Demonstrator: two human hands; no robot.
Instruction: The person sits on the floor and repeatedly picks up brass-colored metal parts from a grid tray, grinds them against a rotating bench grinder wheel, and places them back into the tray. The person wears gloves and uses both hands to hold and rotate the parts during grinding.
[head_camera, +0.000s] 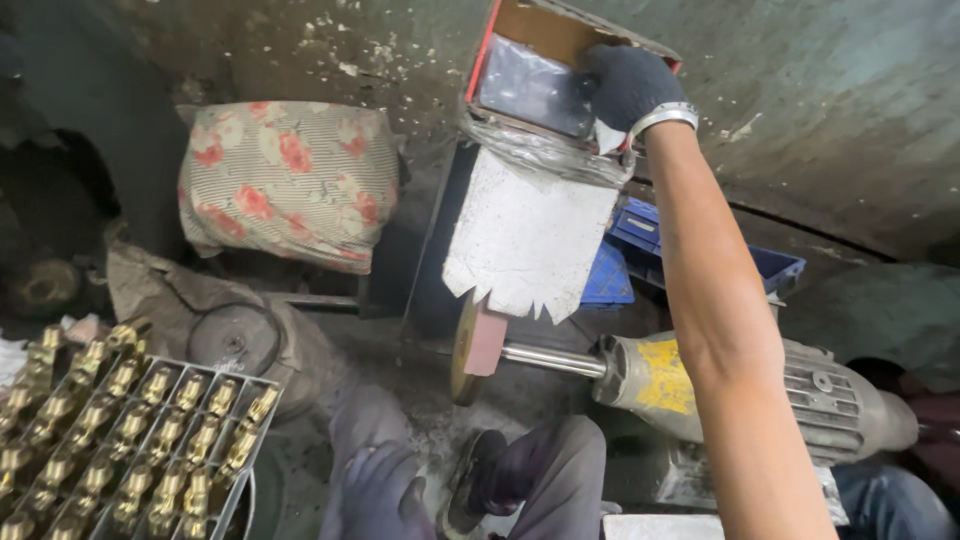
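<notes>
Cardboard box (540, 60) up by the wall sits gripped in your gloved right hand (625, 85), left hand (385, 495) loosely curled and empty on your lap, brass fittings (130, 430) racked, buffing wheel (465, 350) untouched.

Metal workshop: motor-driven buffing wheel (466, 350), rack of brass fittings (130, 440), grimy walls.

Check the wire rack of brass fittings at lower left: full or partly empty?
Nearly full. The wire rack holds brass fittings in almost every visible cell; its lower part runs out of frame, so the rest cannot be told.
</notes>
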